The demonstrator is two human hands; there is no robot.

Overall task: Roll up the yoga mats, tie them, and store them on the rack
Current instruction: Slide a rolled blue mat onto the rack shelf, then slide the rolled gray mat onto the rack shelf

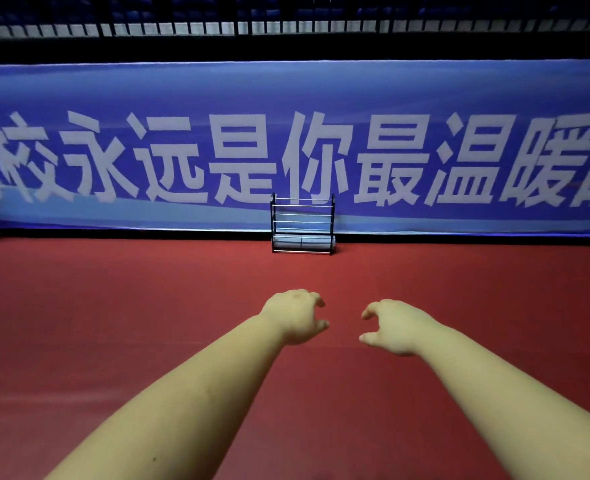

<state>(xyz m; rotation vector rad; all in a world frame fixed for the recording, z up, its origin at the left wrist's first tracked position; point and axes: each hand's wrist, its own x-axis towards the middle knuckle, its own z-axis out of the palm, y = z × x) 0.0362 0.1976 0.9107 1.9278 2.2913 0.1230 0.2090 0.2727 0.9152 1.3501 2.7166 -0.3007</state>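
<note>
Both bare arms reach forward over the red floor (pixel 113 323), the left hand (pixel 295 315) and right hand (pixel 392 325) loosely curled and holding nothing, while far beyond them the rack (pixel 302 224) keeps a pale rolled mat (pixel 302 242), blurred, on its lowest shelf.

Two bare forearms reach forward over the red floor (pixel 113 306). The left hand (pixel 295 315) and right hand (pixel 392 325) hang apart, fingers loosely curled, holding nothing. At the floor's far edge a black rack (pixel 302 224) stands against a blue banner (pixel 321 91); its bottom shelf holds what looks like a pale rolled mat (pixel 302 242).
</note>
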